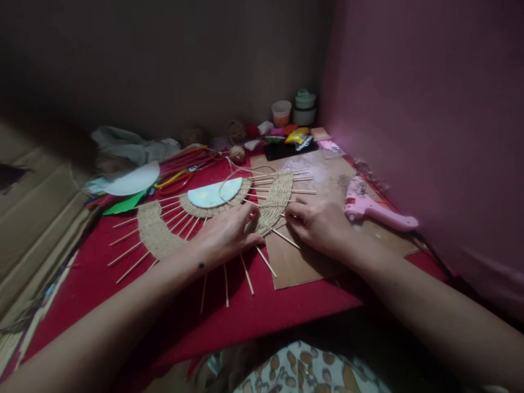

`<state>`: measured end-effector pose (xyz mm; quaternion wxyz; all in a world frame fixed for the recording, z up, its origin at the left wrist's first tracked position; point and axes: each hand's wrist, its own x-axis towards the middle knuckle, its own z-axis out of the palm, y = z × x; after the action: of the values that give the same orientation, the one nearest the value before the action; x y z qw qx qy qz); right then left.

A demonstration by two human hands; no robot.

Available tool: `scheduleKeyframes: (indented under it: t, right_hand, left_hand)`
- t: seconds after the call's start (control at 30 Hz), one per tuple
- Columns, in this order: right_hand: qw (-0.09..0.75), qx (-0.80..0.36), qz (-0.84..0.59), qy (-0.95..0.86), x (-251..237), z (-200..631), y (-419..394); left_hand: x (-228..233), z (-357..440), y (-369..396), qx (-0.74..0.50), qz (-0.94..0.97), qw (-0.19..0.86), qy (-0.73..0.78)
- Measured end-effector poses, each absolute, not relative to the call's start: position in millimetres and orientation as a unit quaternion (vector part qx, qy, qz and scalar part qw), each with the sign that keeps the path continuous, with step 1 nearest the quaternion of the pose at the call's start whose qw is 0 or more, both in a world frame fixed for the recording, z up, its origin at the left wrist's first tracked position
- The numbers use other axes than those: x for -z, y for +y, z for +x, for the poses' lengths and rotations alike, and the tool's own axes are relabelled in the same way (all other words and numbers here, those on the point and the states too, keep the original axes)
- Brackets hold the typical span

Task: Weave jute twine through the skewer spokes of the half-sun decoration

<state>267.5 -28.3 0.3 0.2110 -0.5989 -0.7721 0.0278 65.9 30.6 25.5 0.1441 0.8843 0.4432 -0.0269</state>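
Observation:
A half-round woven twine fan [158,232] with thin wooden sticks [129,246] radiating outward lies on the red cloth. At its centre sits a half-disc of pale blue patterned material [215,192]. My left hand [233,226] is closed on the outer woven band at the right side, thumb along its lower edge. Across that band a loose strand of twine [272,204] runs toward my right hand [317,225], whose fingers are pinched together at the band's outer edge. The fingertips partly hide what they grip. A twine ball [237,154] rests behind the fan.
A cardboard sheet [303,267] lies under the fan's right part. On it rests a pink glue gun [376,210], right of my right hand. Orange-handled scissors [176,183], a white half-disc [135,179] and green sheet [125,203] lie left. Cups [281,113] and colourful packets [297,135] stand behind.

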Motion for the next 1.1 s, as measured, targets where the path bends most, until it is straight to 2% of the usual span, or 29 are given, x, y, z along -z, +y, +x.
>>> scheduleKeyframes:
  t: [0.17,0.4,0.57,0.8,1.0,1.1]
  right_hand:
    - [0.260,-0.127,-0.533,-0.795,-6.2,278.1,-44.3]
    - [0.182,-0.154,-0.497,-0.835,-9.3,288.5,-68.3]
    - [0.137,-0.116,-0.486,-0.855,-9.2,289.2,-77.2]
    - [0.114,0.044,-0.530,-0.839,-10.0,282.8,-67.5]
    - [0.126,0.093,-0.565,-0.810,-22.6,276.0,-35.0]
    - [0.127,0.071,-0.575,-0.805,-26.6,271.0,-19.7]
  left_hand:
    - [-25.5,63.3,32.2,0.027,0.875,0.169,0.452]
    - [-23.9,61.3,33.6,0.018,0.879,0.175,0.443]
    - [-21.7,58.4,35.2,0.008,0.888,0.181,0.422]
    - [-20.4,56.0,34.4,0.005,0.889,0.189,0.417]
    - [-25.2,53.5,32.8,0.012,0.894,0.187,0.407]
    - [-32.3,51.3,30.8,0.032,0.889,0.197,0.412]
